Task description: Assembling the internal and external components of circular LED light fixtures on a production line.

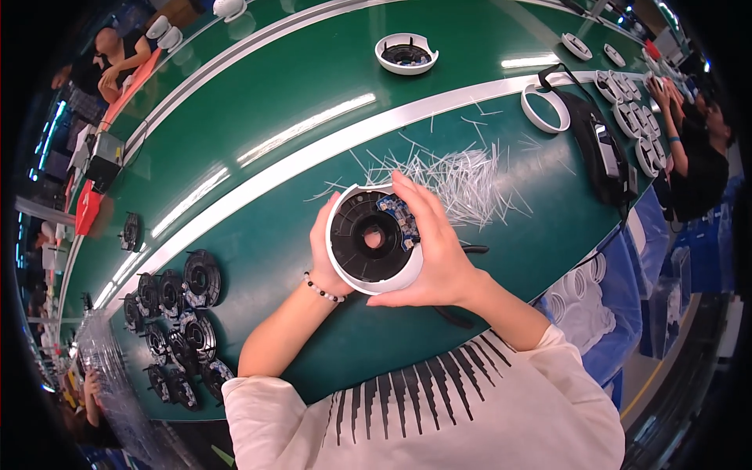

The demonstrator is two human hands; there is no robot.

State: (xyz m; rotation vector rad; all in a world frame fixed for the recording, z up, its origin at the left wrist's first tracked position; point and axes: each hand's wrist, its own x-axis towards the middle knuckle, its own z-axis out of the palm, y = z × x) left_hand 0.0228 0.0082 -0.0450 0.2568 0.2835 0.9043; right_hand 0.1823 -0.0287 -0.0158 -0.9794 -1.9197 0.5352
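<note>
Both my hands hold a round white housing [374, 283] with a black ring insert [368, 237] and a small blue circuit board [394, 211] inside it, above the green table [313, 94]. My left hand [321, 247] cups its left side from behind; a bead bracelet is on that wrist. My right hand [440, 247] wraps the right side, fingers lying over the rim by the circuit board. A pile of thin white strips [462, 176] lies just beyond my hands.
Several black ring parts [176, 313] lie in rows at the lower left. A white housing [406, 53] sits far across; a white ring [545, 108] and a black tool with cable [603, 153] lie at right. White round parts [634, 117] line the right edge. Other people work at both ends.
</note>
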